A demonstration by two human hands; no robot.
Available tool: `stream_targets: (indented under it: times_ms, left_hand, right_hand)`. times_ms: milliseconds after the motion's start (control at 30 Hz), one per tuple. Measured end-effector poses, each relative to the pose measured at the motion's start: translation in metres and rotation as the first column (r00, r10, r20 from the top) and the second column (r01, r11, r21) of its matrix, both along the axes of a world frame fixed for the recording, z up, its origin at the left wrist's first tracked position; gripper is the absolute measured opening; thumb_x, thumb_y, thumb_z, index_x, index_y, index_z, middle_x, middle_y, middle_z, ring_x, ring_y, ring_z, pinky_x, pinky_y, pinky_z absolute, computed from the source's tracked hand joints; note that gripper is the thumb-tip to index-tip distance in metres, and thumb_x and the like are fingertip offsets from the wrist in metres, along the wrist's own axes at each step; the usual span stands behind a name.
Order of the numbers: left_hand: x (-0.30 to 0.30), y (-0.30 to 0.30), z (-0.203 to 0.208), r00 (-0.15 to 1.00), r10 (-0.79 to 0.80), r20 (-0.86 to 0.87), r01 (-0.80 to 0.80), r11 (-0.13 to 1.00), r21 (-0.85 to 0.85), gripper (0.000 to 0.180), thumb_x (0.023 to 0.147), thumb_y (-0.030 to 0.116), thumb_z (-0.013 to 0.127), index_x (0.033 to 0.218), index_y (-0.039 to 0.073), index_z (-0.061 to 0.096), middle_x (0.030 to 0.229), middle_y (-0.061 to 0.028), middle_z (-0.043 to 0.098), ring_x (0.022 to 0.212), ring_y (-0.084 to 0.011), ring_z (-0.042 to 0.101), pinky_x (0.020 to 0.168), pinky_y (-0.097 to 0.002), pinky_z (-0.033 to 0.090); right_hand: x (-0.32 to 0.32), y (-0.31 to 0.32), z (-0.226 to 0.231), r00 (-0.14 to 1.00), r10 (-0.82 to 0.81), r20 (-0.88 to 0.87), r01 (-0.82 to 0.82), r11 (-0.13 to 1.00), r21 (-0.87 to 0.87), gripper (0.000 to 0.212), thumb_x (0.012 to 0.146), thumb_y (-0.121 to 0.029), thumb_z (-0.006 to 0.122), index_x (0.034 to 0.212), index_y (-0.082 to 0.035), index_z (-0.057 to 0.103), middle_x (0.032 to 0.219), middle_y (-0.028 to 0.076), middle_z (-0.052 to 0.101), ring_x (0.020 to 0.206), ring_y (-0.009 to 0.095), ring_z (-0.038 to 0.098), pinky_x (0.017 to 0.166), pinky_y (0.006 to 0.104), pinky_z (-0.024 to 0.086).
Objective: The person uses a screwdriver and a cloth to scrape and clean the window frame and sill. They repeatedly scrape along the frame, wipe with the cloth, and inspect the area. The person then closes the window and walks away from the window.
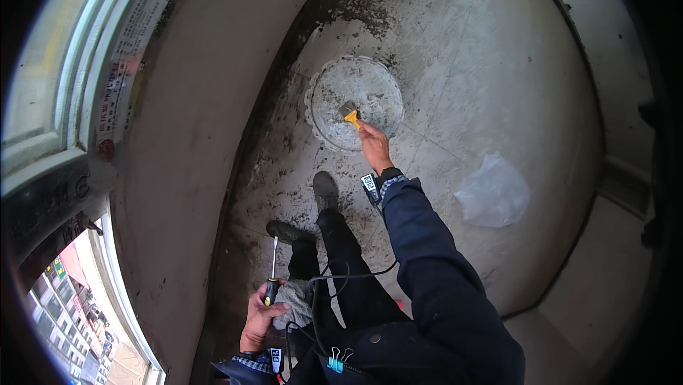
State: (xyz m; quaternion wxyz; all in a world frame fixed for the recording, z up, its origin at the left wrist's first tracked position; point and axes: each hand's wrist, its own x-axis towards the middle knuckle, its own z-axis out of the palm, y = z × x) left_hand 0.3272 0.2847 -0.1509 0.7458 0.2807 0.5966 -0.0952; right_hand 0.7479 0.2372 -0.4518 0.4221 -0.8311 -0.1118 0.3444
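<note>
Right hand (373,145) grips scraper (349,113); left hand (260,316) grips screwdriver (272,275); plastic bag (493,193) nearby

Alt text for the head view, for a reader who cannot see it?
Seen from above, a person's right hand holds a yellow-handled scraper against a round, scalloped plate on a grimy floor. The left hand grips a screwdriver and a grey cloth; a clear plastic bag lies to the right.

You are standing in a bare, grimy service corner high up in a city building: stained concrete floor (484,86) with a round drain cover (353,103), dirty plaster wall (192,136), and a window (50,65) overlooking streets far below.
</note>
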Motion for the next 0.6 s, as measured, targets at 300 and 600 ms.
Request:
stream_targets:
  times_ms: [300, 600]
  left_hand:
    - [0.009, 0.009, 0.011, 0.995, 0.081, 0.058, -0.082, 0.997, 0.013, 0.057, 0.07, 0.007, 0.082, 0.125, 0.002, 0.067, 0.105, 0.0045, 0.061, 0.095, -0.0078, 0.055, 0.088, -0.0246, 0.046]
    - [0.026, 0.027, 0.053, 0.963, 0.199, 0.184, -0.22, 0.97, 0.103, 0.055, 0.075, 0.008, 0.079, 0.127, 0.0, 0.062, 0.105, -0.0013, 0.068, 0.095, -0.013, 0.062, 0.09, -0.0288, 0.05]
  right_hand:
    - [-0.015, -0.009, 0.044, 0.988, 0.036, 0.148, -0.016, 0.991, -0.135, 0.033, 0.097, -0.021, 0.06, 0.125, -0.011, 0.074, 0.11, 0.022, 0.074, 0.097, 0.035, 0.07, 0.085, 0.0397, 0.052]
    - [-0.135, 0.01, 0.27, 0.901, 0.364, -0.237, -0.23, 0.863, 0.45, 0.03, 0.106, -0.022, 0.055, 0.122, -0.002, 0.072, 0.078, -0.003, 0.063, 0.071, 0.005, 0.053, 0.067, 0.0233, 0.045]
